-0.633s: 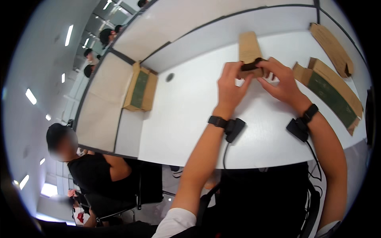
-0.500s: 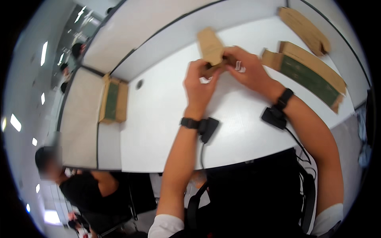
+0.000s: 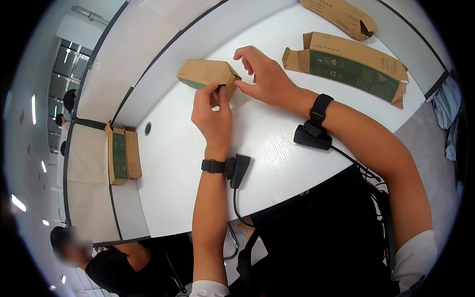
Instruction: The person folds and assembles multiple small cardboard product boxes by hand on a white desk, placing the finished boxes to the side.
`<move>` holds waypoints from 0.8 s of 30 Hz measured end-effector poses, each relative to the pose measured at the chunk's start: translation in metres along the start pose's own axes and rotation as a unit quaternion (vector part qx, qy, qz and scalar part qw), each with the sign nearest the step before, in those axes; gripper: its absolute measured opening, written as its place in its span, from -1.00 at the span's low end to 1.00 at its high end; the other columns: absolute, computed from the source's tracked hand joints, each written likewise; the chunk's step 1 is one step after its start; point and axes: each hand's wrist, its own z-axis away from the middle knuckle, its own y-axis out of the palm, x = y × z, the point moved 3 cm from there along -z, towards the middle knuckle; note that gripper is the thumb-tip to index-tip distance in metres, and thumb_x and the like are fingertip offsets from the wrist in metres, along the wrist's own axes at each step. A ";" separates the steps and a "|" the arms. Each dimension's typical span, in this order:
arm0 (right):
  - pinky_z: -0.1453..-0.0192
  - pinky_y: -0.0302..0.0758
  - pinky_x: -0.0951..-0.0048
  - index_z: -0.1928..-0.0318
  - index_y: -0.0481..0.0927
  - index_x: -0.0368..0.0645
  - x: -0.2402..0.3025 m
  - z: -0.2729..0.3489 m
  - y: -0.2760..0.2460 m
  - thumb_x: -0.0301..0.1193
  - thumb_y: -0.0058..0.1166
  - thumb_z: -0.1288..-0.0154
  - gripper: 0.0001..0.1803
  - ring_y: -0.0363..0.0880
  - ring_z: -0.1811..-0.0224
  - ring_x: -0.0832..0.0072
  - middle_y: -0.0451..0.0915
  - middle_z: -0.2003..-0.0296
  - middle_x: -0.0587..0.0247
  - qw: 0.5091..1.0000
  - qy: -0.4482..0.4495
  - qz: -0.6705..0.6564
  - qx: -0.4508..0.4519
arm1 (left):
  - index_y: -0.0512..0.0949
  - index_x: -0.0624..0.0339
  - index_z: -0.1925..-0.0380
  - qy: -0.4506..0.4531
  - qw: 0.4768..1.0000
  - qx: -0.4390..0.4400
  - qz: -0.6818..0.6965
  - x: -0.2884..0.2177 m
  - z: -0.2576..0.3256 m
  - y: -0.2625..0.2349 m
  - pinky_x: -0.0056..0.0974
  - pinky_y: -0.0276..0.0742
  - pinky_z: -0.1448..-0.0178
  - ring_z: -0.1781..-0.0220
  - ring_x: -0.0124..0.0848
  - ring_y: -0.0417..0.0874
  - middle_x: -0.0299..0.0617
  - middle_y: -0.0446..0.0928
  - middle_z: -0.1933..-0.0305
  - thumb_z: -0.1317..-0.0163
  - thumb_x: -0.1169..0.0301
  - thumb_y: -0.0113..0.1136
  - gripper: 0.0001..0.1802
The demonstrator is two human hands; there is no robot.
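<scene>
A brown cardboard box (image 3: 204, 72) with a green side lies near the partition, its end flaps turned toward me. My left hand (image 3: 213, 119) is closed at that near end, thumb and fingers pinching a flap. Beside the same end my right hand (image 3: 269, 81) has its fingers spread and curved, holding nothing. Its thumb tip comes close to the box's corner; whether it touches I cannot tell. Black straps with small black devices sit on both my wrists.
Toward the right lie a flattened brown-and-green box (image 3: 354, 69) and another brown carton (image 3: 341, 17). Standing boxes (image 3: 118, 156) are at the table's left edge by the partition (image 3: 89, 158). A person in black (image 3: 116, 262) sits at the lower left. Cables hang from my wrist devices.
The box has turned, its far end swinging left, and appears lower on the table. My right hand has let go of its end and opened; my left hand still pinches there. The view has shifted.
</scene>
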 end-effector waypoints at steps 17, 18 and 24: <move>-0.31 0.53 0.11 -0.24 0.42 -0.11 0.032 -0.006 -0.008 -0.48 0.42 -0.02 -0.28 0.47 -0.30 0.08 0.49 -0.26 0.12 0.973 -0.216 0.052 -0.062 | 0.47 0.30 0.01 -0.029 0.973 0.002 0.228 -0.011 0.000 -0.011 -0.25 0.62 0.01 0.12 -0.36 0.63 -0.14 0.54 0.13 -0.26 0.67 0.24 -0.69; -0.33 0.53 0.14 -0.23 0.41 -0.11 0.035 -0.006 -0.012 -0.54 0.39 0.01 -0.27 0.47 -0.32 0.08 0.48 -0.29 0.12 0.971 -0.215 0.066 -0.078 | 0.44 0.30 -0.01 0.024 0.983 0.028 0.180 -0.014 -0.001 -0.011 -0.26 0.59 -0.05 0.09 -0.36 0.64 -0.09 0.55 0.08 -0.33 0.65 0.20 -0.72; -0.40 0.44 0.10 -0.29 0.41 -0.10 0.039 -0.006 -0.015 -0.55 0.34 0.03 -0.23 0.48 -0.30 0.09 0.49 -0.26 0.15 0.962 -0.240 0.079 -0.106 | 0.41 0.29 -0.03 0.127 0.982 -0.056 0.129 -0.006 -0.004 -0.016 -0.25 0.47 0.11 0.07 -0.31 0.48 -0.10 0.46 0.04 -0.20 0.67 0.23 -0.61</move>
